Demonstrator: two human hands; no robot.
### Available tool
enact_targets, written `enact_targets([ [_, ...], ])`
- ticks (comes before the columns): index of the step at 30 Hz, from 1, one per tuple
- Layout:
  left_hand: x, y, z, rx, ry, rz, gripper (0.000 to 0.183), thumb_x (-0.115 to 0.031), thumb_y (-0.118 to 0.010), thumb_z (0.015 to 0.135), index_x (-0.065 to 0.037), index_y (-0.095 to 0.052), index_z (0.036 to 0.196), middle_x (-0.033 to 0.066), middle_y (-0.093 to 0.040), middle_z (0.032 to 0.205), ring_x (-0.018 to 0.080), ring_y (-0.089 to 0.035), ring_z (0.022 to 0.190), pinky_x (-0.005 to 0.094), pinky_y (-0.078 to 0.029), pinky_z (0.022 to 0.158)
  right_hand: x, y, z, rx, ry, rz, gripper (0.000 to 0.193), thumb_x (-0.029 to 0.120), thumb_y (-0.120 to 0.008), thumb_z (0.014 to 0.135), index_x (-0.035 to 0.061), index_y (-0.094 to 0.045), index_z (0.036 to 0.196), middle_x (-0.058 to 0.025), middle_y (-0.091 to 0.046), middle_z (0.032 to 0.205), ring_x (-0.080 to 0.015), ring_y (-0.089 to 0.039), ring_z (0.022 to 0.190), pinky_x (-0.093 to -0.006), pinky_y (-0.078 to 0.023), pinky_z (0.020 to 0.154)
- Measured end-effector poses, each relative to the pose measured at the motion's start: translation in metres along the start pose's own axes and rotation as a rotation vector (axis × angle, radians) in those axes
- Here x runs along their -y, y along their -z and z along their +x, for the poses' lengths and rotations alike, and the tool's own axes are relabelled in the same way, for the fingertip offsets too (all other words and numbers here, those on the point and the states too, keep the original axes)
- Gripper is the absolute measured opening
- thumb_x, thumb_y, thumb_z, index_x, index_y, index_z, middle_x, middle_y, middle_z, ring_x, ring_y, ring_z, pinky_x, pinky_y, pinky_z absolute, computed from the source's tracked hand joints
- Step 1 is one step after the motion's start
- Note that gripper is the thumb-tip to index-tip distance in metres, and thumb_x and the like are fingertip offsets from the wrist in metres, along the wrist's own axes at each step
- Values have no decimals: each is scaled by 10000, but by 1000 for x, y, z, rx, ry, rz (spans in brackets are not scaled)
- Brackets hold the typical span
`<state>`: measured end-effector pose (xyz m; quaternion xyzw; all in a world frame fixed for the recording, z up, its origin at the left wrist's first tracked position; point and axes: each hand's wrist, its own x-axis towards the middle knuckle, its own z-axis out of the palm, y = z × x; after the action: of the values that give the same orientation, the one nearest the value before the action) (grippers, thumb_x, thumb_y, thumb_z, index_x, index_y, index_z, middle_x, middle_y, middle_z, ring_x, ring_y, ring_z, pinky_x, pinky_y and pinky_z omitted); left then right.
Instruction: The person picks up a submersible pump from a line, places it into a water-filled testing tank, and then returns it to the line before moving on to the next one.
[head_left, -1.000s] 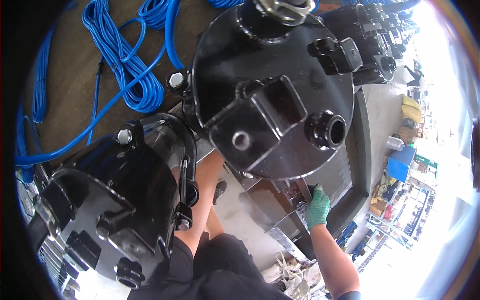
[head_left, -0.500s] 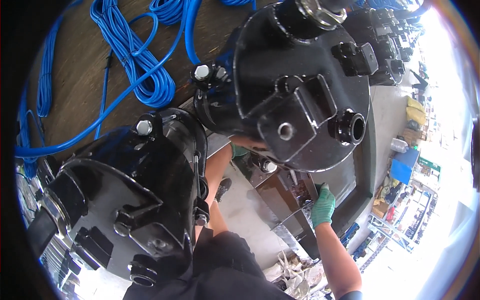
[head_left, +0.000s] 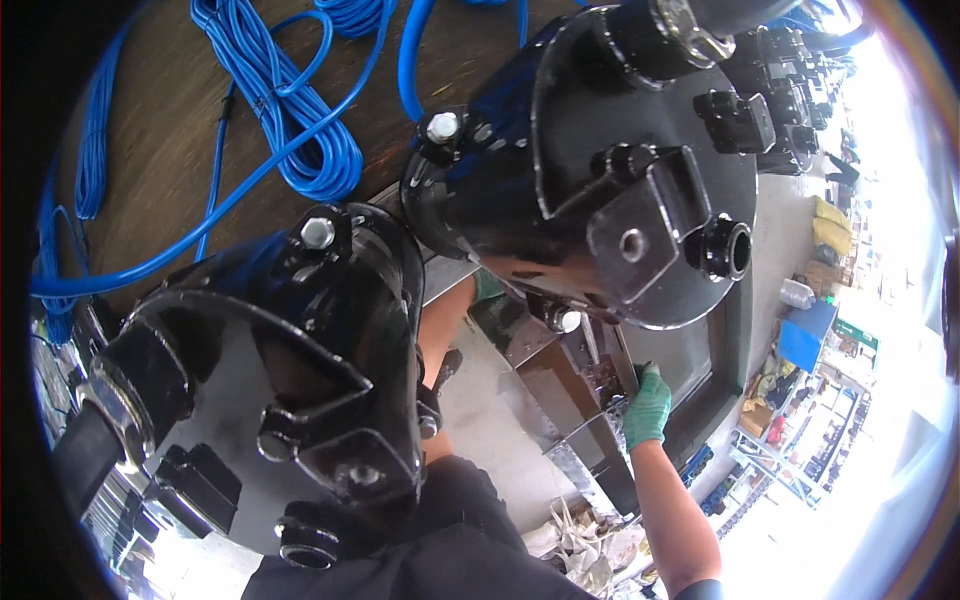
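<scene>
Two large black metal cylindrical housings, a near-left one (head_left: 250, 360) and a far-right one (head_left: 640, 170), fill much of the view, with bolts and brackets on them. My left hand (head_left: 487, 287), in a green glove, reaches behind the far-right housing; only a bit shows and its fingers are hidden. My right hand (head_left: 648, 408), also green-gloved, is closed just below that housing, beside an open compartment of small metal parts (head_left: 607, 382). What it grips is hidden. A bolt with a silver head (head_left: 568, 321) sits under the housing, with a slim metal rod (head_left: 590, 343) beside it.
Coiled blue hoses (head_left: 310, 150) lie on the dark brown surface (head_left: 160, 150) at far left. More black housings (head_left: 785, 95) stand at far right. Shelving with parts (head_left: 800, 450), a blue panel (head_left: 805, 335) and crumpled white sacks (head_left: 590, 545) are at the right and below.
Both housings now appear farther right in the picture, the far-right one also slightly higher, as the view shifts. My right hand stays closed in nearly the same place.
</scene>
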<state>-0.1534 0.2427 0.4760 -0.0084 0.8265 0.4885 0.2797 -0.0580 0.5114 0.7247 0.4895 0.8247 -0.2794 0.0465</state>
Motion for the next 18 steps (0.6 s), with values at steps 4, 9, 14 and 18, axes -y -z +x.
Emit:
enact_targets([
  [4, -1, -1, -1, 11, 1, -1, 312, -89, -583, 972, -50, -628, 1278, 46, -595, 973, 185, -566, 862, 353, -533, 741, -2, -1, -1, 21, -48, 90, 574, 372, -396, 1097, -34, -787, 986, -148, -791, 893, -249, -725, 791, -381, -546, 822],
  [9, 0, 1, 2, 8, -1, 6, 310, -85, -583, 969, -50, -631, 1273, 46, -592, 963, 186, -562, 856, 355, -533, 735, -4, -1, 1, 19, 5, 39, 577, 370, -383, 1095, -26, -790, 989, -148, -788, 882, -246, -722, 792, -379, -543, 825],
  [14, -2, 3, 3, 3, -5, 16, 308, -81, -583, 966, -50, -634, 1267, 46, -589, 952, 188, -559, 850, 357, -533, 729, -8, -1, 6, 20, -32, 54, 591, 375, -367, 1095, -19, -794, 987, -153, -787, 876, -252, -721, 789, -385, -541, 825],
  [18, -5, 8, 5, 17, -15, 41, 306, -78, -582, 963, -49, -637, 1263, 46, -587, 944, 189, -556, 846, 358, -533, 723, -3, -1, 2, 2, -27, 25, 593, 391, -374, 1093, -12, -796, 986, -151, -788, 877, -261, -725, 791, -391, -540, 824],
])
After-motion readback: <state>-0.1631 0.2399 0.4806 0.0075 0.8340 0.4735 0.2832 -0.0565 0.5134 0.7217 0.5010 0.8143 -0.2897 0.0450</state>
